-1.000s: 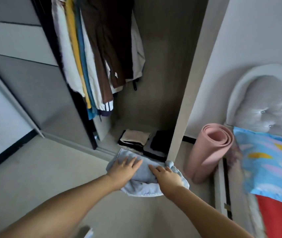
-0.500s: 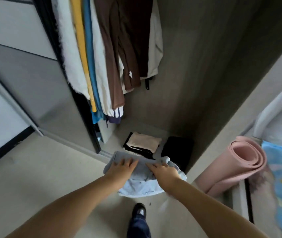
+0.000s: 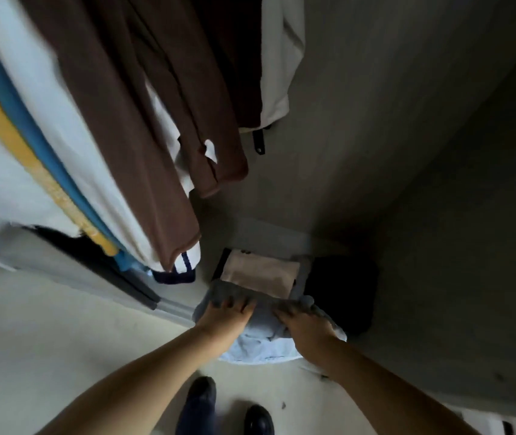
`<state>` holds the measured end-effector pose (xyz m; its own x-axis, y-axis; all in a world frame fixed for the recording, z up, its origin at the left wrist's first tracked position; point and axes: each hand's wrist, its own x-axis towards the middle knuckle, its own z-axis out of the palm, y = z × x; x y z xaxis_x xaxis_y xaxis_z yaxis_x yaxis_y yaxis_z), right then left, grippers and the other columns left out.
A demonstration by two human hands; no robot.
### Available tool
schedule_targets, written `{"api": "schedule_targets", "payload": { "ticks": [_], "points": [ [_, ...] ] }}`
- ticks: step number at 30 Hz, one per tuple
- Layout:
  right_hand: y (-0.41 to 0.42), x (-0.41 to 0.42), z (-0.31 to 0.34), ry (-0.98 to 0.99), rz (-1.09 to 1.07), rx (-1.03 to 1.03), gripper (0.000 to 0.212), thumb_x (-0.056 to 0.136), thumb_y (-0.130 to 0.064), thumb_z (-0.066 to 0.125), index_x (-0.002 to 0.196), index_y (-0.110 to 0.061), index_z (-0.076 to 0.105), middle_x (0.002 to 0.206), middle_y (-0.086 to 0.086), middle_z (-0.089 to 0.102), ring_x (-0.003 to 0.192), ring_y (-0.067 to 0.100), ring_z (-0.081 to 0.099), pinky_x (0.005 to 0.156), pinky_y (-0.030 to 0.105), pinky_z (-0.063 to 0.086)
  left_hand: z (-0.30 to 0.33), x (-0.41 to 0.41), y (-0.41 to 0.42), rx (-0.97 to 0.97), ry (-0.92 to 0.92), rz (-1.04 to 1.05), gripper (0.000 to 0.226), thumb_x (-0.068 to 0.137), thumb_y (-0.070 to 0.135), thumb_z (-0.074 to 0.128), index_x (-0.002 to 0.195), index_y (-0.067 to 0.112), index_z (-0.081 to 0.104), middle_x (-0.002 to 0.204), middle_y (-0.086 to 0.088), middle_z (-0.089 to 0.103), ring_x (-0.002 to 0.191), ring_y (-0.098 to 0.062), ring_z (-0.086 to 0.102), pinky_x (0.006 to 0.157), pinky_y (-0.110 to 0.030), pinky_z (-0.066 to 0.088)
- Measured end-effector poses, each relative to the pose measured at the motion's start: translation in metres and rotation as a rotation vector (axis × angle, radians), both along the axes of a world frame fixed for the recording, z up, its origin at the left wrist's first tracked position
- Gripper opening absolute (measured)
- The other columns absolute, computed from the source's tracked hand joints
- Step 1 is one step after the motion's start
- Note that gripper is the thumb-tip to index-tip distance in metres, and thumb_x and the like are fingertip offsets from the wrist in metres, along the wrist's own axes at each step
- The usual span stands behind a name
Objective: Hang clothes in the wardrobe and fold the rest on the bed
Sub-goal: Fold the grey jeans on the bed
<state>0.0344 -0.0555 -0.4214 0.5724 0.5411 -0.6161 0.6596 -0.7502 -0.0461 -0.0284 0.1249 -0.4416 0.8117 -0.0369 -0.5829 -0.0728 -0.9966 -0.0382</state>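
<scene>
Hands (image 3: pixel 225 318) (image 3: pixel 308 328) flat on folded blue garment (image 3: pixel 259 343) over wardrobe floor (image 3: pixel 269 237); grip wide.

The hanging clothes (image 3: pixel 109 120), above the hands, are motion-blurred and cut off by the top and left edges. Both hands' palms hide part of the folded light-blue garment (image 3: pixel 259 343). The black folded stack (image 3: pixel 341 290), beyond the right hand, is lost in shadow.

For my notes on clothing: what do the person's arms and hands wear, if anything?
Nothing shows on them: both forearms are bare, with no sleeves reaching into view. The left hand and right hand have no gloves, and I see no watch, bracelet or ring, though the picture is somewhat blurred.
</scene>
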Motion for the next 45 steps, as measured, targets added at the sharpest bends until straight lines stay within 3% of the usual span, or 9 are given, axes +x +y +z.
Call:
{"api": "schedule_targets", "payload": {
  "ticks": [3,6,10,13,17,22,29,38,45],
  "points": [
    [0.019,0.050,-0.040,-0.011,-0.041,0.018,0.065,0.097,-0.013,0.039,0.153,-0.033,0.011,0.156,0.004,0.022,0.138,0.034,0.032,0.107,0.045,0.038,-0.037,0.058,0.020,-0.014,-0.133,-0.103,0.073,0.087,0.013,0.058,0.150,0.010,0.022,0.151,-0.022,0.029,0.127,-0.042,0.045,0.099,-0.050,0.043],
    [0.033,0.103,-0.073,-0.101,-0.076,0.018,0.056,0.100,-0.019,0.032,0.152,-0.033,0.015,0.156,0.004,0.025,0.137,0.031,0.035,0.102,0.042,0.042,-0.062,0.114,0.032,0.033,-0.283,-0.181,0.072,0.052,0.023,0.087,0.120,0.012,0.067,0.113,-0.016,0.067,0.081,-0.031,0.069,0.065,-0.032,0.057],
    [0.053,0.159,-0.114,-0.205,-0.130,0.012,0.067,0.097,-0.022,0.040,0.153,-0.033,0.005,0.158,0.004,0.017,0.138,0.037,0.031,0.099,0.046,0.044,-0.109,0.175,0.055,0.022,-0.326,-0.119,0.068,0.091,0.016,0.046,0.152,0.012,0.016,0.155,-0.015,0.025,0.129,-0.039,0.042,0.105,-0.052,0.035],
    [0.065,0.178,-0.157,-0.287,-0.189,0.078,0.064,0.094,-0.030,0.027,0.153,-0.031,0.002,0.159,0.007,0.011,0.145,0.040,0.010,0.107,0.059,0.029,-0.143,0.199,0.066,-0.001,-0.500,-0.183,0.053,0.082,0.014,0.035,0.130,0.011,0.059,0.123,-0.016,0.063,0.095,-0.039,0.067,0.080,-0.054,0.054],
    [0.070,0.165,-0.249,-0.317,-0.323,0.117,0.068,0.088,-0.034,0.020,0.152,-0.034,-0.005,0.161,0.008,-0.008,0.143,0.046,-0.012,0.108,0.072,0.006,-0.232,0.204,0.075,-0.022,-0.625,-0.220,0.048,0.080,0.016,0.046,0.125,0.014,0.063,0.124,-0.017,0.063,0.105,-0.041,0.064,0.079,-0.059,0.053],
    [0.068,0.100,-0.346,-0.350,-0.360,0.018,0.097,0.059,-0.021,0.080,0.142,-0.028,0.030,0.142,0.018,0.047,0.123,0.050,0.047,0.077,0.071,0.047,-0.348,0.157,0.062,-0.071,-0.558,-0.293,0.050,0.081,0.025,0.040,0.126,0.028,0.062,0.128,-0.009,0.062,0.112,-0.039,0.061,0.078,-0.062,0.051],
    [0.058,0.079,-0.413,-0.278,-0.387,0.074,0.110,0.044,-0.015,0.090,0.141,-0.028,0.041,0.148,0.023,0.037,0.128,0.058,0.034,0.081,0.078,0.038,-0.403,0.126,0.057,-0.127,-0.394,-0.261,0.086,0.057,0.011,0.063,0.139,0.026,0.043,0.142,-0.019,0.046,0.125,-0.051,0.043,0.086,-0.075,0.038],
    [0.060,0.100,-0.392,-0.228,-0.505,0.188,0.100,0.095,-0.021,0.048,0.129,-0.045,-0.043,0.150,0.007,-0.039,0.141,0.046,-0.020,0.107,0.073,0.005,-0.357,0.168,0.071,-0.069,-0.595,-0.394,0.050,0.086,0.031,0.042,0.135,0.027,0.053,0.139,-0.014,0.052,0.121,-0.044,0.052,0.086,-0.066,0.046],
    [0.068,0.106,-0.407,0.005,-0.448,0.038,0.097,0.092,-0.022,0.053,0.140,-0.049,-0.027,0.149,0.006,-0.042,0.136,0.045,-0.032,0.103,0.077,0.005,-0.380,0.151,0.067,-0.061,-0.253,-0.231,0.103,0.052,0.032,0.090,0.141,0.029,0.039,0.139,-0.016,0.050,0.119,-0.045,0.053,0.077,-0.070,0.046]
  ]
}}
